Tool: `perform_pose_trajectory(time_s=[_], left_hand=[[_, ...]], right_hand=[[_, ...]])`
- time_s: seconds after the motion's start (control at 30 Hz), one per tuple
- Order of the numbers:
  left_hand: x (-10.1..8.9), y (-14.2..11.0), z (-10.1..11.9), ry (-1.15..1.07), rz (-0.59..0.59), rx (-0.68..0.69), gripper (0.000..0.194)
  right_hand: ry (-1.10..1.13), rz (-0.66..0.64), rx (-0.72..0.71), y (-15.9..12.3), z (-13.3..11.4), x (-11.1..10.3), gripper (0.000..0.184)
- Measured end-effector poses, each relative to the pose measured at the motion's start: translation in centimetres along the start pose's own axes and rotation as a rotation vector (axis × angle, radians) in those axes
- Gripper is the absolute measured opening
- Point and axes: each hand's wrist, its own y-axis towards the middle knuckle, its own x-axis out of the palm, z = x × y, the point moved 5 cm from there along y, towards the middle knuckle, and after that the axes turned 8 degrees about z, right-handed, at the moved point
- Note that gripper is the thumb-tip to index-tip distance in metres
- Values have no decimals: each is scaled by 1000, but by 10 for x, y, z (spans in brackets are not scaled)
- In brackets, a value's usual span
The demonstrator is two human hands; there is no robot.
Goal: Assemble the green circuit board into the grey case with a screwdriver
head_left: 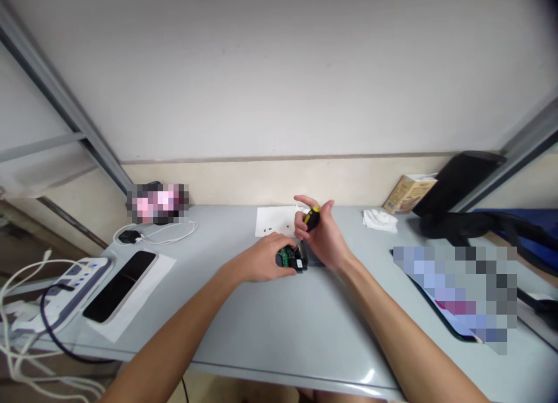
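Observation:
My left hand (265, 257) is closed around a small black device with an exposed green circuit board (286, 256), steadying it at the middle of the table. In my right hand (320, 231) is a screwdriver (312, 218) with a black and yellow handle, tilted so its shaft points down at the device. The tip meets the device or hangs just over it; I cannot tell which. The index finger and thumb of that hand stick out while other fingers curl round the handle. Behind the hands, several tiny dark screws (267, 229) lie on a white paper sheet (275, 216).
On the left are a power strip (72, 292), a phone (121, 286) on paper, and a black charger (129, 236) with white cable. To the right stand a crumpled tissue (379, 220), a yellow box (410, 193) and a black stand (457, 182). A blurred flat item (453, 298) lies at right.

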Motion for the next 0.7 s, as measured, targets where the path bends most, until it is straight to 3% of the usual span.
perform_pose_trajectory(time_s=[0.17,0.43,0.7], left_hand=[[1,0,0,2,15,0,38],[0,1,1,60,6,-19,40],[2,0,-3,42,-16,-31,41]], right_hand=[[42,38,27,0,-6,-4,36],[160,-24,35,-2,-5,-5,46],[167,58,40,3,-5,-7,36]])
